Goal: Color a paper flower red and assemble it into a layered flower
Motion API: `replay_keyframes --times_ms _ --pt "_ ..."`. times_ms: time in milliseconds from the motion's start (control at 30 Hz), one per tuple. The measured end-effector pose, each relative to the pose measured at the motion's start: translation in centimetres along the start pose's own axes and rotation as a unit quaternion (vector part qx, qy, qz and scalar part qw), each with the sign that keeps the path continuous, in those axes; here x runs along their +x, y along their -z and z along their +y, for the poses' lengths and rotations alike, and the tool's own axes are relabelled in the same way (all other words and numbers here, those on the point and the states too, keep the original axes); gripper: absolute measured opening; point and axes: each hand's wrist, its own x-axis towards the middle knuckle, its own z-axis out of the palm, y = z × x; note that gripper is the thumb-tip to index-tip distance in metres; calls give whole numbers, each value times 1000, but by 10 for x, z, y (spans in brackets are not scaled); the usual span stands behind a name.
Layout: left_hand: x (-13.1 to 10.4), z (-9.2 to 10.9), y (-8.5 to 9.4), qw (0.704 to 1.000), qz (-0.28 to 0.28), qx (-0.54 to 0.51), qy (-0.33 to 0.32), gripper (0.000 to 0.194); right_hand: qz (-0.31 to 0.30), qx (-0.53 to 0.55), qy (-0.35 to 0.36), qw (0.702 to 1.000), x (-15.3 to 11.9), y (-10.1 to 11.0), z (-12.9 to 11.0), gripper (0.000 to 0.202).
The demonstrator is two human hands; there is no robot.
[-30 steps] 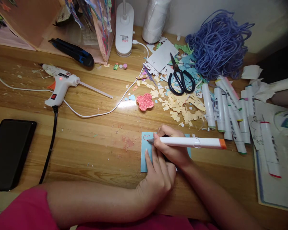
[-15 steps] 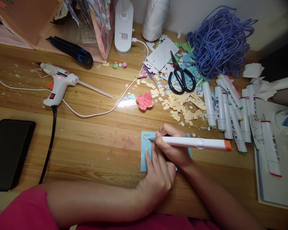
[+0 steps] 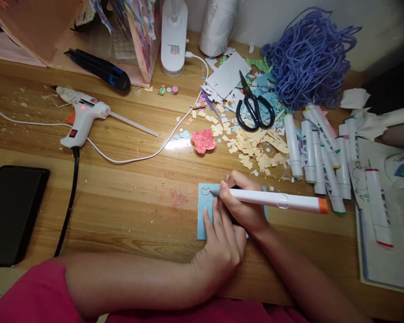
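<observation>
A light blue paper [image 3: 203,224] lies on the wooden table, partly covered by both hands. Near its upper left corner is a small red outline [image 3: 205,191] with two pointed bumps. My right hand [image 3: 244,199] grips a white marker [image 3: 272,198] with an orange end, its tip touching the paper at the right side of the outline. My left hand [image 3: 220,244] lies on the paper just below, fingers stretched out and pressing it flat. A dark area shows between the hands; what it is I cannot make out.
Beyond the paper lie a red flower shape [image 3: 204,141], paper scraps [image 3: 252,148], black scissors [image 3: 255,107] and blue yarn [image 3: 309,58]. Several markers [image 3: 309,152] are at right. A glue gun [image 3: 84,116], a cutter [image 3: 99,69] and a phone [image 3: 15,215] are at left.
The marker tip has moved slightly right and up, and the red outline now looks more closed at its right side. My left hand stays in place.
</observation>
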Motion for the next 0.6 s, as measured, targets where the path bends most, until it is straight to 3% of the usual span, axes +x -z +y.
replay_keyframes --times_ms 300,500,600 --pt "1 2 -3 1000 14 -11 11 22 6 24 2 1000 0 -1 1 30" --pt "0 1 -2 1000 5 -19 8 22 83 147 20 985 -1 -3 -1 23" --pt "0 0 0 1000 -8 -14 0 27 56 140 -2 989 -2 -5 -4 21"
